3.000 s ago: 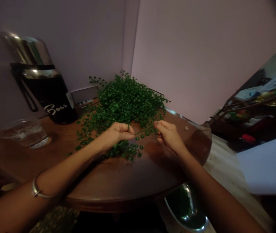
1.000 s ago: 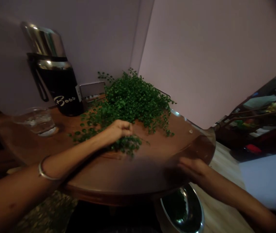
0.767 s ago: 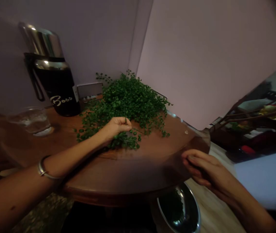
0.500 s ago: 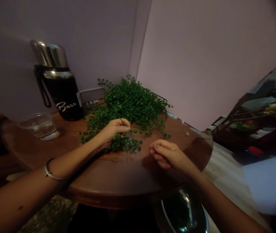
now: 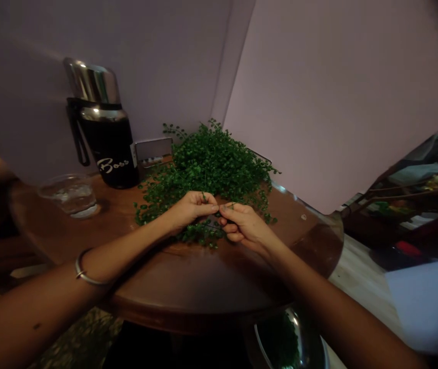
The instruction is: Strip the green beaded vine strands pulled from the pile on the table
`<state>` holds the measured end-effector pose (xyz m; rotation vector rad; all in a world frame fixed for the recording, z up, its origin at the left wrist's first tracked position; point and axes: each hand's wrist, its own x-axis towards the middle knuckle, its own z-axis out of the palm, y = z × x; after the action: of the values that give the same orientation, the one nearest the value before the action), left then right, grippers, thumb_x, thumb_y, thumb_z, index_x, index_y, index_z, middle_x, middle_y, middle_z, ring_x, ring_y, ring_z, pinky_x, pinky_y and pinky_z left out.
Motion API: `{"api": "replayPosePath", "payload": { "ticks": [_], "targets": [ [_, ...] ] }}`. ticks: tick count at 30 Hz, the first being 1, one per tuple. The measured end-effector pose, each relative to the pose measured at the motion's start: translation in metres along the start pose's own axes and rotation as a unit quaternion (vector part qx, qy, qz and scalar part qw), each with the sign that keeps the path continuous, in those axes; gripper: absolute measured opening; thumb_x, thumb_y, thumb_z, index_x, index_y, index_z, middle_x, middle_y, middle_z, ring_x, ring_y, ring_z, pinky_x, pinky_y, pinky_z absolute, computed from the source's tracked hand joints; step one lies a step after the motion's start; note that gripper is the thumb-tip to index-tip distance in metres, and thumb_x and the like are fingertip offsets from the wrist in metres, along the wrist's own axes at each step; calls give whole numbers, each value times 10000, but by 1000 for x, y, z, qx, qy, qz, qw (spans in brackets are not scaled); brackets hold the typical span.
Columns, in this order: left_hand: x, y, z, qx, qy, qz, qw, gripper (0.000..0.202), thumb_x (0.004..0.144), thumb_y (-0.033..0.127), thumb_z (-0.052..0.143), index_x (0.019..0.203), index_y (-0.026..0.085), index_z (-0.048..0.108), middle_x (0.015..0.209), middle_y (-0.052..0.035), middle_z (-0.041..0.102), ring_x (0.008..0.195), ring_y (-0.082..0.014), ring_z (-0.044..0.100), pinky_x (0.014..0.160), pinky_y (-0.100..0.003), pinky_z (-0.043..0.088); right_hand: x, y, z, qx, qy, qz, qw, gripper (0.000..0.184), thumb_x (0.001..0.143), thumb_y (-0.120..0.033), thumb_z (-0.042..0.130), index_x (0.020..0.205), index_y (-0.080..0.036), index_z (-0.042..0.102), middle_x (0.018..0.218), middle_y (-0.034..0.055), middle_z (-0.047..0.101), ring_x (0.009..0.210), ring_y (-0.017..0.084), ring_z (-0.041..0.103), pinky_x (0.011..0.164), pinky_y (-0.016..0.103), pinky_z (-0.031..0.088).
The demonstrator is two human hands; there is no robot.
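A heap of small-leaved green sprigs (image 5: 211,164) lies at the back of a round brown table (image 5: 188,277). My left hand (image 5: 190,209) pinches one thin sprig (image 5: 224,206) above a smaller clump of leaves (image 5: 199,234). My right hand (image 5: 242,225) meets it fingertip to fingertip and pinches the same sprig. A metal bangle (image 5: 84,269) sits on my left wrist. Both hands rest over the table's middle, just in front of the heap.
A black flask with a steel cap (image 5: 101,128) stands at the back left. A glass of water (image 5: 71,196) is beside it. A steel bowl (image 5: 292,343) holding green leaves sits below the table's front edge. Walls close off the back corner.
My right hand dipped below the table's edge by the steel bowl, then came back up and closed on the sprig held by my left hand. The left hand stayed at the clump.
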<state>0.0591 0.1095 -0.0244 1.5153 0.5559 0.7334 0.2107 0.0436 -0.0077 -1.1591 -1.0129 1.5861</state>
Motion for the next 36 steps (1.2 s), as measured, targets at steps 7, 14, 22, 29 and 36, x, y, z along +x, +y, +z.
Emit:
{"api": "replayPosePath", "payload": {
  "ticks": [7, 14, 22, 29, 36],
  "targets": [
    [2, 1, 2, 54, 22, 27, 998, 157, 622, 260, 628, 591, 120, 563, 508, 42, 464, 496, -63, 372, 484, -193, 276, -15, -2, -2, -148, 7, 41, 988, 362, 750, -492, 549, 665, -153, 456, 514, -60, 394, 357, 2, 253, 316, 124, 151],
    [4, 8, -8, 62, 64, 27, 996, 133, 582, 230, 624, 539, 130, 548, 496, 41, 477, 496, -68, 391, 492, -196, 288, -43, -3, -29, -313, -20, 48, 948, 373, 793, -461, 495, 586, -154, 443, 500, -36, 409, 381, 35, 345, 320, 143, 270],
    [7, 13, -9, -25, 91, 34, 995, 160, 619, 241, 640, 606, 126, 530, 424, 63, 434, 383, -39, 340, 405, -180, 235, -69, -8, -50, -61, 57, 33, 996, 220, 728, -351, 622, 729, -148, 538, 645, -10, 466, 433, 22, 313, 327, 126, 137],
    [2, 7, -6, -90, 50, 4, 995, 194, 618, 226, 674, 685, 129, 520, 438, 59, 487, 375, -47, 416, 398, -171, 319, -30, 2, -7, 20, 8, -4, 1000, 223, 659, -268, 697, 773, -138, 558, 716, 2, 494, 459, 11, 336, 350, 132, 109],
    [4, 3, -4, -82, 6, 14, 996, 218, 665, 299, 662, 700, 118, 546, 495, 35, 541, 398, -45, 441, 410, -169, 339, 7, 1, 11, -50, 6, -28, 998, 317, 702, -418, 634, 699, -123, 518, 609, -43, 377, 424, 4, 251, 340, 134, 114]
  ]
}}
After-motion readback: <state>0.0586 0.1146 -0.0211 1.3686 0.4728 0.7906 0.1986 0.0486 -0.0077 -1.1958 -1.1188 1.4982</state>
